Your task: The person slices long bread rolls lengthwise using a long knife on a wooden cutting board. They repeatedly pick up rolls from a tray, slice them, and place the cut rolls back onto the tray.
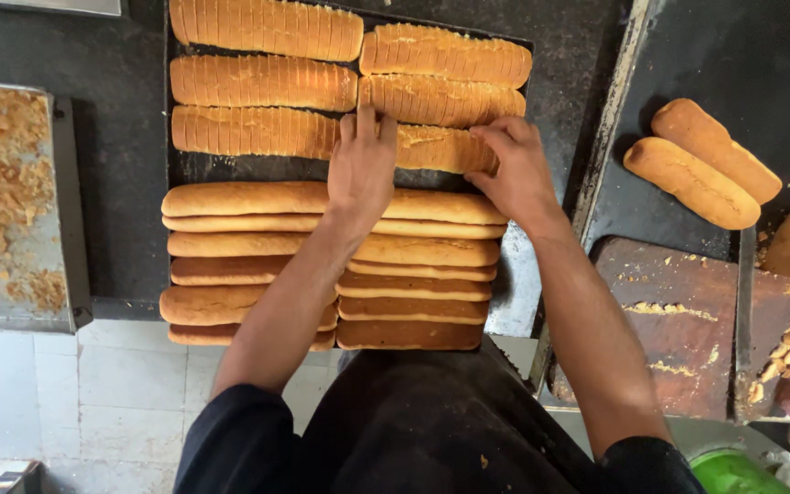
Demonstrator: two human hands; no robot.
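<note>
A dark baking tray (276, 170) holds several long golden loaves cut into slices, laid in two columns. Both my hands rest on the sliced loaf (436, 148) in the third row, right column. My left hand (361, 165) lies flat with fingers pressed against that loaf's left end. My right hand (514, 165) grips its right end, fingers curled over the top. Closer to me, a stack of several uncut long loaves (230, 242) lies across the tray's near edge, partly under my forearms.
Two uncut loaves (701, 163) lie on the dark counter at right. A brown cutting board (678, 320) with crumbs sits beside them. A metal tray (6, 201) of crumbs stands at left. White floor tiles show at lower left, a green container (733, 471) at lower right.
</note>
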